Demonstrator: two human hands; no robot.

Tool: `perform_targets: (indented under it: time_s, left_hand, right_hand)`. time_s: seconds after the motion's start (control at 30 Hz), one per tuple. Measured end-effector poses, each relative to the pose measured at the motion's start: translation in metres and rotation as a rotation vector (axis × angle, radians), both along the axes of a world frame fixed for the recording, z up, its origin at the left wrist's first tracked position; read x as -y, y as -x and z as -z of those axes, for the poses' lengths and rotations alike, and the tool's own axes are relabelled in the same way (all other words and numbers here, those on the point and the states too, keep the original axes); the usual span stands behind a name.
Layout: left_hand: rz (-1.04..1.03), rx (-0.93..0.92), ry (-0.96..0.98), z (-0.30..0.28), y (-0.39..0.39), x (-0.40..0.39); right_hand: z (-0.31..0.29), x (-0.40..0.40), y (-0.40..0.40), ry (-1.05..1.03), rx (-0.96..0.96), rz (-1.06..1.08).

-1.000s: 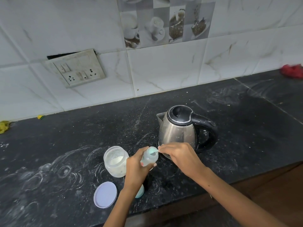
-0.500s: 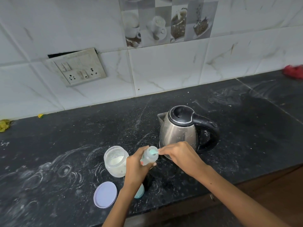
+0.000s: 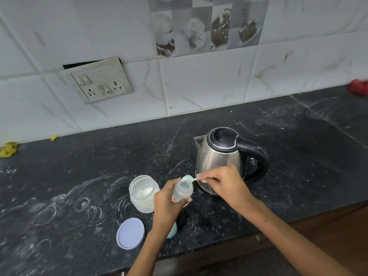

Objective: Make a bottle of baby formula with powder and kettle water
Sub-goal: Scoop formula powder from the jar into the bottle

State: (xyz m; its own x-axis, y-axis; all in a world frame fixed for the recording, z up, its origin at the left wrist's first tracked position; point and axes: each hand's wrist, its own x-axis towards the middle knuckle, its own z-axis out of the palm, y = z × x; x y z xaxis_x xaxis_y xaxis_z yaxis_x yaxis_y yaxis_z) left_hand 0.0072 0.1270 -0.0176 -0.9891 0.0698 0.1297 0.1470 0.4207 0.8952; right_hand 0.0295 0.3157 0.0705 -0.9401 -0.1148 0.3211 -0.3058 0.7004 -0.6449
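My left hand (image 3: 166, 204) grips a small clear baby bottle (image 3: 183, 191), tilted, its open mouth up. My right hand (image 3: 223, 183) pinches the handle of a pale green scoop (image 3: 188, 178), whose bowl sits at the bottle's mouth. An open jar of white powder (image 3: 143, 194) stands just left of my left hand. The steel kettle (image 3: 218, 158) with black lid and handle stands behind my right hand, lid closed.
The jar's round white lid (image 3: 130, 233) lies on the dark counter (image 3: 99, 156) near the front edge. A teal cap (image 3: 172, 232) peeks from under my left wrist. A wall socket plate (image 3: 97, 81) is at back left, a red cloth (image 3: 358, 87) far right.
The scoop has lifted slightly and now rests at the rim of the bottle's mouth. Both hands stay in nearly the same place.
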Motion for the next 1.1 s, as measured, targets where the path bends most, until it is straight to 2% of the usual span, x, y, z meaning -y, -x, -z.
perform_targets:
  time_s: [0.07, 0.13, 0.3, 0.53, 0.67, 0.77, 0.83, 0.97, 1.1]
  left_hand:
    - [0.000, 0.000, -0.012, -0.001, -0.001, -0.001]
    - [0.007, 0.000, -0.023, -0.001, -0.001, -0.004]
    - [-0.025, 0.003, -0.063, -0.003, -0.002, -0.006]
    - [-0.015, 0.002, -0.045, -0.003, -0.004, -0.005]
    - [-0.008, 0.001, -0.034, -0.003, -0.004, -0.007]
    - [-0.017, 0.004, -0.021, -0.003, -0.003, -0.009]
    - [-0.031, 0.016, -0.038, -0.005, -0.005, -0.012]
    - [-0.060, 0.038, -0.085, -0.007, -0.007, -0.017]
    - [-0.065, 0.056, -0.083, 0.005, -0.010, -0.016]
  right_hand:
    - [0.007, 0.001, -0.003, -0.187, -0.111, -0.143]
    - [0.010, 0.003, -0.006, -0.289, -0.143, -0.211]
    - [0.014, 0.005, -0.008, -0.233, -0.250, -0.194]
    - [0.015, 0.008, -0.010, -0.225, -0.277, -0.212]
    - [0.013, 0.007, -0.008, -0.233, -0.251, -0.206]
    - [0.021, 0.006, -0.003, -0.221, -0.149, -0.165]
    - [0.022, 0.005, 0.000, -0.118, -0.069, -0.077]
    - [0.016, 0.005, 0.001, 0.313, 0.118, 0.201]
    - [0.019, 0.008, -0.006, 0.626, 0.222, 0.283]
